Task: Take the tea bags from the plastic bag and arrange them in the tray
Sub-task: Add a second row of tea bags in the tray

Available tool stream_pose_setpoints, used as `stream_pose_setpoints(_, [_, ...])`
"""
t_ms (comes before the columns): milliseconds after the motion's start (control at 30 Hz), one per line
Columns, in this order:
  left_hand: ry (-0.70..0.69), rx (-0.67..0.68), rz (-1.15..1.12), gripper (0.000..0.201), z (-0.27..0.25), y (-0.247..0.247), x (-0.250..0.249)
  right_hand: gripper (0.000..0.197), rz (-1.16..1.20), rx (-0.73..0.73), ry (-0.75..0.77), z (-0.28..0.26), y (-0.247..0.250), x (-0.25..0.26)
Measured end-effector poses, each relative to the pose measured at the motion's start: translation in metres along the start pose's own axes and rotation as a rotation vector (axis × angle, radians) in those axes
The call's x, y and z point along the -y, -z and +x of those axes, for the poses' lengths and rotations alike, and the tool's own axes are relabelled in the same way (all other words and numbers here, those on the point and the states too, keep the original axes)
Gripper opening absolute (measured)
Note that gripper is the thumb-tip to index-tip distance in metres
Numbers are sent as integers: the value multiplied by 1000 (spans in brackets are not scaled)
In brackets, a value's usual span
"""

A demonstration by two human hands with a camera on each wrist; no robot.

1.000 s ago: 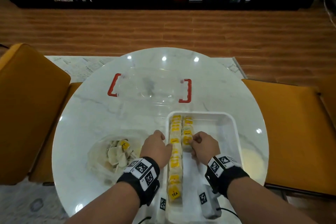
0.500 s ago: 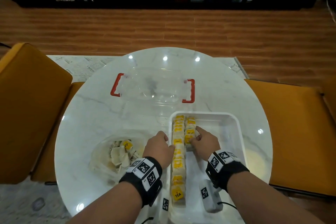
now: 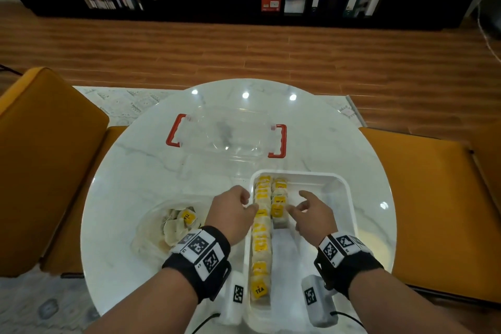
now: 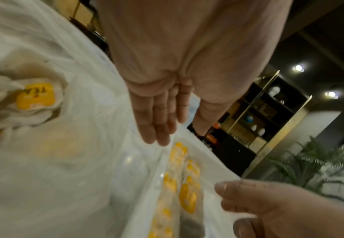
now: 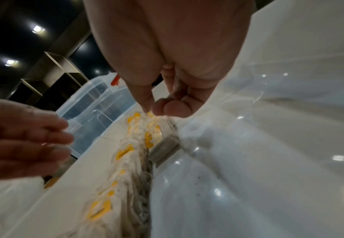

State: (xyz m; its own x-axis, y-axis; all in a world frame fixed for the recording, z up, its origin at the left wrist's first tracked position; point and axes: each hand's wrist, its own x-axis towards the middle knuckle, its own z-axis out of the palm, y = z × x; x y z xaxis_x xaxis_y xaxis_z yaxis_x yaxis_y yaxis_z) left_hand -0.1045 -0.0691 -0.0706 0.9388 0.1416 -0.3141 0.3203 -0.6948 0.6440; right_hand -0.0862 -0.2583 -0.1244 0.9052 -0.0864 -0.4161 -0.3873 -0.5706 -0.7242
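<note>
A white tray point(image 3: 349, 198) holds a long row of yellow-tagged tea bags point(image 3: 261, 241) along its left side and a short second row point(image 3: 279, 200) beside it. My right hand point(image 3: 295, 201) hovers inside the tray just right of the short row, fingers spread and holding nothing; its thumb and forefinger tips sit just above that row point(image 5: 152, 138). My left hand point(image 3: 249, 200) is at the tray's left rim, fingers relaxed and empty point(image 4: 160, 128). The crumpled clear plastic bag point(image 3: 151, 236) lies left of the tray with several tea bags point(image 3: 184, 221) inside.
A clear lidded container point(image 3: 227, 138) with red handles stands behind the tray on the round white marble table point(image 3: 135, 171). Mustard cushioned seats point(image 3: 40, 157) flank the table on both sides. The tray's right half point(image 3: 311, 252) is bare.
Both hands have let go of the front tea bag in the short row. The right hand's fingers have spread and the left hand has drawn slightly left.
</note>
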Motion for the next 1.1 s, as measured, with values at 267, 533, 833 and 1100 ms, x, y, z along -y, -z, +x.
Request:
stream_pose_setpoints(267, [-49, -298, -6, 11, -18, 65, 10, 23, 55, 28, 297, -40, 15, 31])
stream_pose_setpoints(533, [180, -342, 265, 10, -53, 97, 79, 23, -76, 223, 487, -62, 2, 48])
stream_pose_setpoints(833, [337, -86, 276, 63, -62, 86, 118, 28, -397, 406, 552, -66, -55, 75])
stream_pose_setpoints(1100, [84, -41, 122, 83, -70, 98, 124, 46, -679, 436, 538, -65, -113, 108])
